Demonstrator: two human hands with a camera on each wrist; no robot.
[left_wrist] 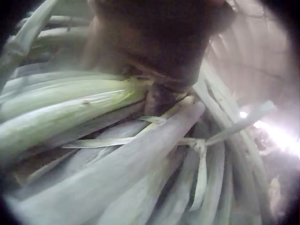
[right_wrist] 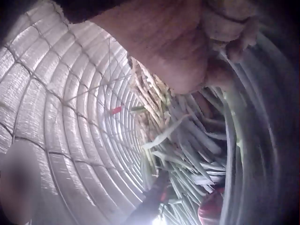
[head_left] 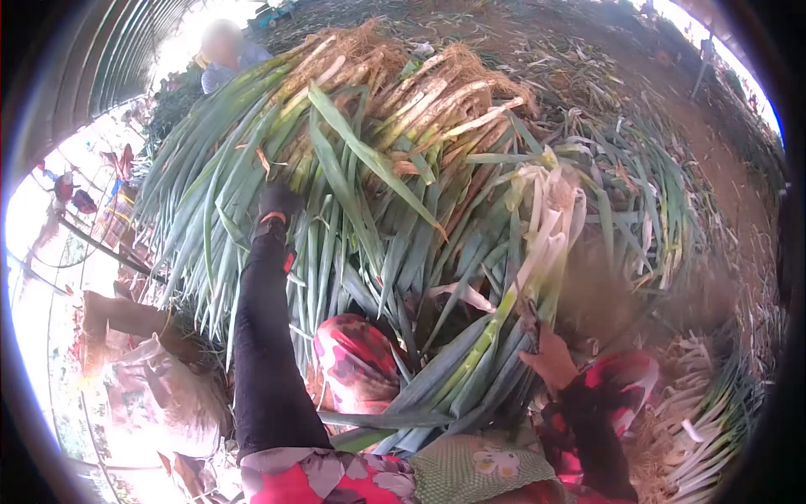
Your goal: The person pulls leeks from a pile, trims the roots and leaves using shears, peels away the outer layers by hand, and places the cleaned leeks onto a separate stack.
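Note:
Long green onions with pale, rooty ends lie in a big pile (head_left: 403,185). Among the pile's leaves is the left hand (head_left: 279,202), dark in the head view. In the left wrist view, that hand (left_wrist: 154,42) grips green leaves (left_wrist: 117,168) that converge beneath it; its fingertips are hidden. Low at the right, the right hand (head_left: 550,357) holds a separate bunch of green onions (head_left: 546,235), pale ends up and leaves hanging over the lap. The right wrist view has the hand (right_wrist: 164,42) with fingers curled round the stalks.
More green onions (head_left: 697,412) lie at the lower right, beside the patterned knee. A pale sack (head_left: 168,395) stands at the lower left. Behind the pile is another person (head_left: 231,63). Loose leaves litter the brown ground (head_left: 722,168), and a ribbed cover (right_wrist: 79,108) arches overhead.

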